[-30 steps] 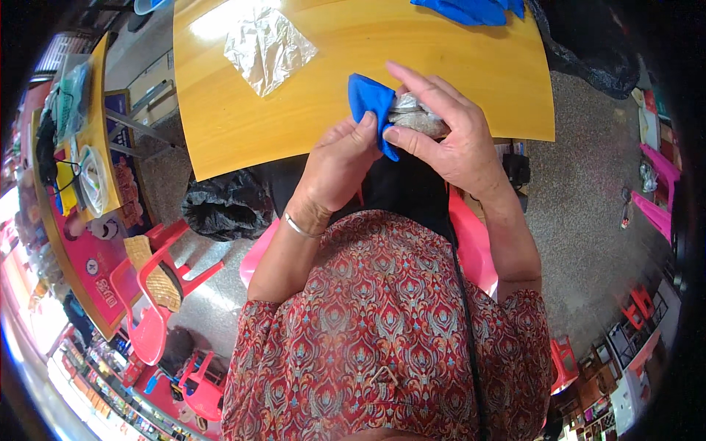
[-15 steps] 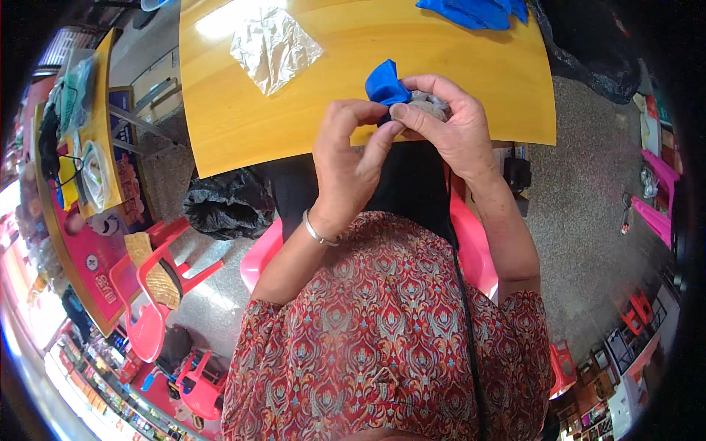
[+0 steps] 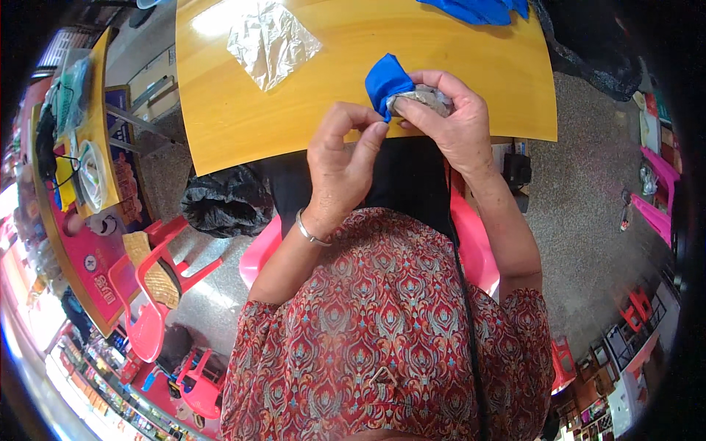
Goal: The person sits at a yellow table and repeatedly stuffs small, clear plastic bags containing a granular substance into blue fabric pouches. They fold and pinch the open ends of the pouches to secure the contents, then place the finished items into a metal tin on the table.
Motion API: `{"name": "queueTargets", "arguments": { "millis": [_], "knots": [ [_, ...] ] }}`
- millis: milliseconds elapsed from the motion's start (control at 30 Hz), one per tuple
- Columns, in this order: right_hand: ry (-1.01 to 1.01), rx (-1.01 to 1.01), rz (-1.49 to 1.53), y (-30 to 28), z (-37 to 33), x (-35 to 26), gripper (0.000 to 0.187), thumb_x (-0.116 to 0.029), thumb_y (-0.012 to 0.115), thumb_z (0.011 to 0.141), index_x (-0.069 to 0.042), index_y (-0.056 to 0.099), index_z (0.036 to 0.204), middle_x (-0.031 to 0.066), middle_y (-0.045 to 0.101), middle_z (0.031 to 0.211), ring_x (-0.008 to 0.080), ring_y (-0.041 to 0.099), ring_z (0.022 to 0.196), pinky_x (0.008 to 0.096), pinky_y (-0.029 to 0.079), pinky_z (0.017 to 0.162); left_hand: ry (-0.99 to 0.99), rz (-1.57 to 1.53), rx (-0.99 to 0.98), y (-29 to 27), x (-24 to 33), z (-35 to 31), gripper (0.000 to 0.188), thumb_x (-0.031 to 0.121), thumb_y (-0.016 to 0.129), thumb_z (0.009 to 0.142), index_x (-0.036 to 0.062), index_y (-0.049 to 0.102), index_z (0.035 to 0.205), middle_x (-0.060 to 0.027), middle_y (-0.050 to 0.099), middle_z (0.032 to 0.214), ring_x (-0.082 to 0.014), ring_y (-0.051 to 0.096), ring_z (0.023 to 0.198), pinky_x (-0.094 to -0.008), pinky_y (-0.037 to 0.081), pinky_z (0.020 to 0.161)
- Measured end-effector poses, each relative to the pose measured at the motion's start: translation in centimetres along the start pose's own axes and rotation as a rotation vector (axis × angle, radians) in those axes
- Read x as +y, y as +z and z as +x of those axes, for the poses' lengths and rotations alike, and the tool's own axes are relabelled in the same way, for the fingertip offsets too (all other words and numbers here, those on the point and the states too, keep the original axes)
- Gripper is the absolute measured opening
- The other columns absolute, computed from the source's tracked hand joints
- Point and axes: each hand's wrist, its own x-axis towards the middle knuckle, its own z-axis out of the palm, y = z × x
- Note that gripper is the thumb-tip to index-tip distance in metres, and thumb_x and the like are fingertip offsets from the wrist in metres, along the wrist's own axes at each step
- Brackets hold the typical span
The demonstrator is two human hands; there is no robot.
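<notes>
My left hand (image 3: 340,160) has thumb and forefinger together at their tips, pinched on the lower corner of a blue cloth (image 3: 387,79). The cloth rises from that pinch, standing up just beyond my left fingertips and lying against the near end of a greyish lump (image 3: 428,96). That lump sits in my right hand (image 3: 465,136), clamped between the thumb on its near side and the fingers curled around its far side; what the hidden fingertips do there I cannot tell.

All of this hangs above the near edge of a yellow table (image 3: 327,66). Farther out, to the left of my fingers, a crumpled clear plastic bag (image 3: 271,45) lies flat on it. Ahead and to the right of them, well apart, is more blue material (image 3: 478,10). Behind my left fingers, a silvery bracelet (image 3: 312,231) circles the wrist.
</notes>
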Motion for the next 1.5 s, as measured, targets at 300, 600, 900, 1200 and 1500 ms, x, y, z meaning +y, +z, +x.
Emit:
{"name": "queueTargets", "arguments": {
  "millis": [300, 600, 900, 1200, 1500],
  "knots": [
    [-0.223, 0.079, -0.245, -0.2, 0.2, 0.8, 0.027, -0.013, 0.077, 0.073, -0.001, 0.064, 0.093, 0.0037, 0.064, 0.08, 0.0124, 0.062, 0.076, 0.0271, 0.05, 0.067, -0.142, -0.306, 0.087, 0.5, 0.7, -0.1, 0.003, 0.0, 0.061, 0.086, -0.0015, 0.058, 0.088, -0.0033, 0.057, 0.084, -0.0118, 0.053, 0.081, -0.0238, 0.043, 0.075],
    [-0.121, 0.018, -0.15, -0.5, 0.2, 0.2, 0.022, -0.015, 0.076, 0.077, -0.003, 0.065, 0.093, -0.0008, 0.064, 0.078, 0.0038, 0.057, 0.071, 0.0201, 0.048, 0.063, 0.217, 0.349, 0.159, 0.7, 1.5, 1.5, 0.013, 0.002, 0.071, 0.075, 0.002, 0.063, 0.085, -0.0098, 0.058, 0.081, -0.0227, 0.056, 0.075, -0.0316, 0.045, 0.069],
    [-0.006, 0.026, -0.028, -0.9, 0.3, 0.2, 0.024, -0.017, 0.077, 0.075, -0.003, 0.066, 0.092, 0.0, 0.064, 0.078, 0.0045, 0.057, 0.071, 0.0207, 0.048, 0.063, 0.205, 0.365, 0.145, 0.6, 1.0, 1.8, 0.012, 0.002, 0.071, 0.073, 0.0031, 0.065, 0.083, -0.0103, 0.059, 0.077, -0.0243, 0.059, 0.072, -0.0327, 0.046, 0.066],
    [-0.067, 0.041, -0.194, -0.6, 0.5, 0.6, 0.025, -0.019, 0.077, 0.074, -0.003, 0.065, 0.091, 0.0004, 0.064, 0.077, 0.0053, 0.058, 0.069, 0.0229, 0.049, 0.063, -0.114, 0.017, 0.209, 0.6, 0.5, 1.5, 0.018, 0.003, 0.073, 0.074, 0.0024, 0.062, 0.088, -0.0061, 0.058, 0.08, -0.0174, 0.056, 0.074, -0.0287, 0.046, 0.068],
    [0.01, 0.015, -0.103, -0.8, 0.3, 0.2, 0.027, -0.018, 0.075, 0.075, -0.002, 0.065, 0.093, 0.0004, 0.064, 0.079, 0.0051, 0.059, 0.07, 0.0212, 0.05, 0.063, 0.37, 0.645, 0.186, 0.7, 1.0, 0.9, 0.02, 0.009, 0.074, 0.071, 0.0118, 0.065, 0.088, -0.0035, 0.054, 0.08, -0.0224, 0.049, 0.077, -0.0361, 0.033, 0.072]
  ]
}}
